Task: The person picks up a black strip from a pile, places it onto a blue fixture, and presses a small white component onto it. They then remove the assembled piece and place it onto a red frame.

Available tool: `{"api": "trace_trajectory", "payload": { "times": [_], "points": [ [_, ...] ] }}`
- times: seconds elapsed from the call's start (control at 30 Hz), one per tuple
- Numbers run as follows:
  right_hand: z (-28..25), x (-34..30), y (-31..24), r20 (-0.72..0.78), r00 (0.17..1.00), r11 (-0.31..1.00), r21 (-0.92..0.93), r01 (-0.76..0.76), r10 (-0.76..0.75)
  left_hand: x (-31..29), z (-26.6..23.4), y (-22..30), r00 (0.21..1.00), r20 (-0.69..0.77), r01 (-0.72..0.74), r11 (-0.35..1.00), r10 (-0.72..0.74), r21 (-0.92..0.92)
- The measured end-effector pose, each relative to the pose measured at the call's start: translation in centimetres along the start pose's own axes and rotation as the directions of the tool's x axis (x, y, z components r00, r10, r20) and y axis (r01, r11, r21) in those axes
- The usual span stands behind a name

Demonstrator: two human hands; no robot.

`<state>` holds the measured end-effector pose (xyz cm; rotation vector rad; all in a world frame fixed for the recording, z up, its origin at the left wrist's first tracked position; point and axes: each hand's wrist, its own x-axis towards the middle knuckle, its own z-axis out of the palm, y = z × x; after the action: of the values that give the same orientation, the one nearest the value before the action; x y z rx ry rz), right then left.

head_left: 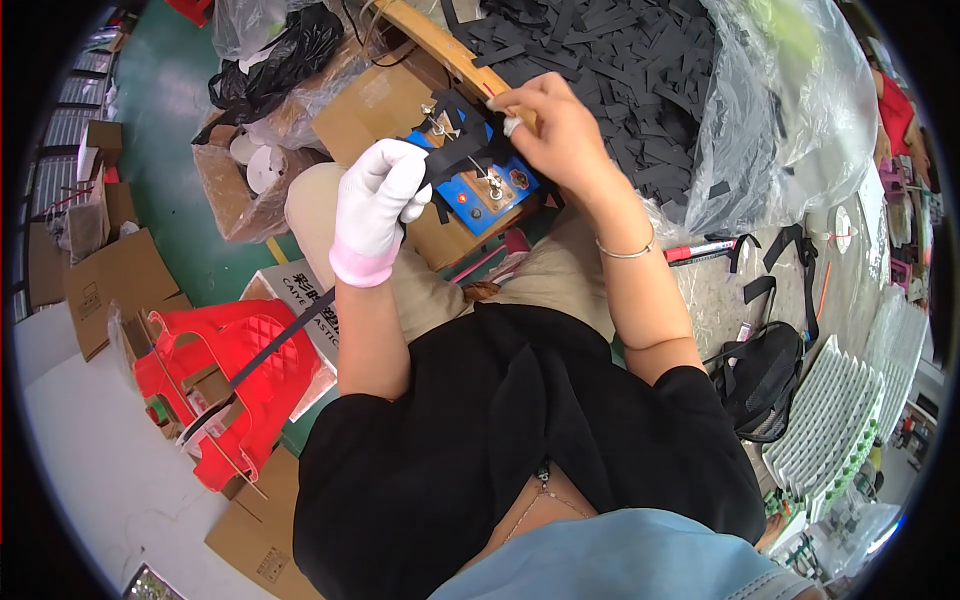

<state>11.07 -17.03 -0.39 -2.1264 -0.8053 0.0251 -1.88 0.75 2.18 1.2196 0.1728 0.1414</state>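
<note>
L hand [378,205], gloved, pinches black strap [455,155] at L side of blue box [465,207], strap lying across box; R hand [562,138] half-curled by box's far R corner, can't tell if holding anything. Prob. strap-positioning step; next move likely needs strap straight & taut.

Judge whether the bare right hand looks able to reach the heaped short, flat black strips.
Probably yes: the bare right hand is close beside the strips, whose near side lies uncovered; the crumpled clear plastic sheeting sits farther right.
</note>
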Motion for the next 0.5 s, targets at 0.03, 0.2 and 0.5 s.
{"api": "trace_trajectory", "payload": {
  "times": [0.03,0.2,0.5],
  "points": [
    [-0.6,0.2,0.1,-0.01,1.0,0.993,0.116,0.012,-0.01,-0.1,0.0,0.1,1.0,-0.002,-0.003,1.0,0.003,0.001],
    [-2.3,-0.3,-1.2,0.272,0.942,0.77,0.638,-0.024,-0.196,-0.2,1.0,0.5,0.998,0.061,-0.018,1.0,0.019,-0.015],
    [-2.2,0.2,0.5,-0.025,0.986,0.953,0.251,0.168,-0.167,-0.9,1.7,-0.1,1.0,-0.021,0.024,0.998,-0.023,0.058]
  ]
}}
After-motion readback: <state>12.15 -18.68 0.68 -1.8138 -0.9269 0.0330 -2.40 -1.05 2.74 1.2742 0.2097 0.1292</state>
